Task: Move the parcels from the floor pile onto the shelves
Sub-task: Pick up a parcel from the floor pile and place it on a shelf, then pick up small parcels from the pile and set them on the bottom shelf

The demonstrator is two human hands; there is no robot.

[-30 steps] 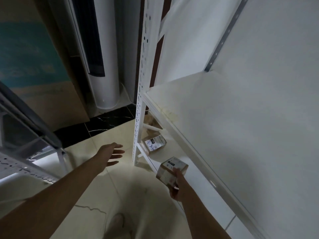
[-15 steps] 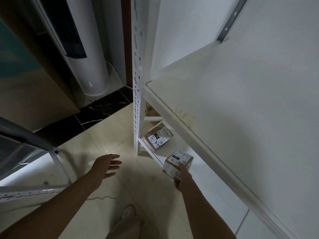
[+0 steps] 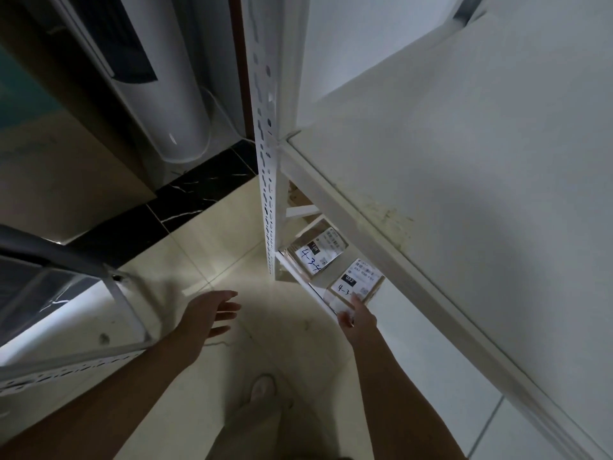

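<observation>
Change noted: the parcel (image 3: 356, 283) has travelled from off the rack's near edge to the low shelf (image 3: 409, 330), just beside a shelved parcel (image 3: 315, 252). Placement looks almost done, though contact with the shelf cannot be confirmed. The right hand (image 3: 357, 316) grips its near side; the left hand (image 3: 212, 312) hangs spread and empty over the floor. Label faces up, handwriting readable from the near side. The box is close to cubic, so no clear long axis.

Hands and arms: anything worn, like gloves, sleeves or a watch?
The left hand and right hand are bare: no gloves or rings seen. The left forearm and right forearm are uncovered to the frame edge: no sleeve, watch or band.
</observation>
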